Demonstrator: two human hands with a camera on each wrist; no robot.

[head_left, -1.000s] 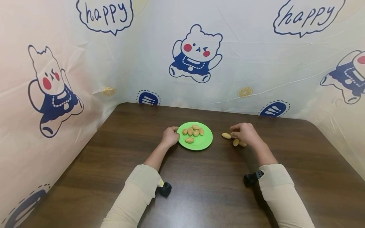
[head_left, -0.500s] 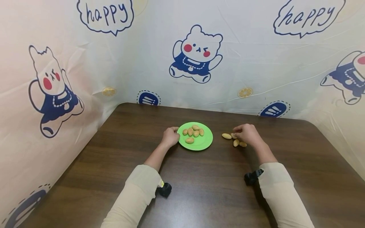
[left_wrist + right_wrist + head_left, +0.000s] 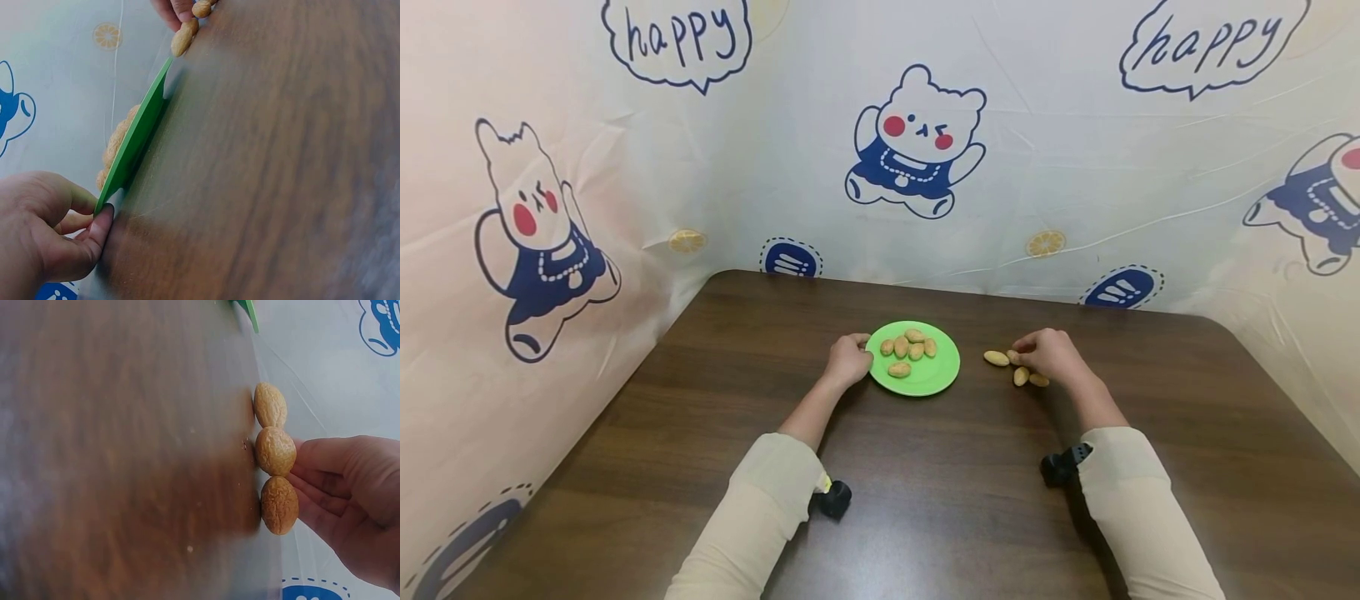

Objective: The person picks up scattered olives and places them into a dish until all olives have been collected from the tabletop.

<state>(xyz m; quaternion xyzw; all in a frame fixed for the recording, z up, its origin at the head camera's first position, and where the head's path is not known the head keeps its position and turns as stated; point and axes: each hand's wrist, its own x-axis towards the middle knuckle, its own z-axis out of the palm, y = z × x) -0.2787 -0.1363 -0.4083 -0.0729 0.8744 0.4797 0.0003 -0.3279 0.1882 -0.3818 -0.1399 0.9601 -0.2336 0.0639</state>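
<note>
My left hand (image 3: pixel 848 361) pinches the left rim of a round green plate (image 3: pixel 940 379). In the left wrist view the plate (image 3: pixel 142 125) shows edge-on, one digit on each side of its rim. Several tan, wrinkled oval nuts (image 3: pixel 901 347) lie on it. To the right of the plate, my right hand (image 3: pixel 1051 354) has its thumb and fingertips at a nut (image 3: pixel 1013 357), pinching it low over the table. Around it lie a paler nut (image 3: pixel 996 358) and two nearer nuts (image 3: pixel 1021 377). In the right wrist view, nuts (image 3: pixel 279 505) partly hide these fingertips.
The dark brown wooden table (image 3: pixel 925 500) spreads under both arms. A printed cloth (image 3: pixel 820 125) with cartoon animals stands behind and at the sides. A small black camera (image 3: pixel 833 500) sits at the left wrist, another black camera (image 3: pixel 1060 469) at the right.
The right hand's fingers have lowered and closed in on the nut beside the paler one. The left hand and the plate have stayed in place.
</note>
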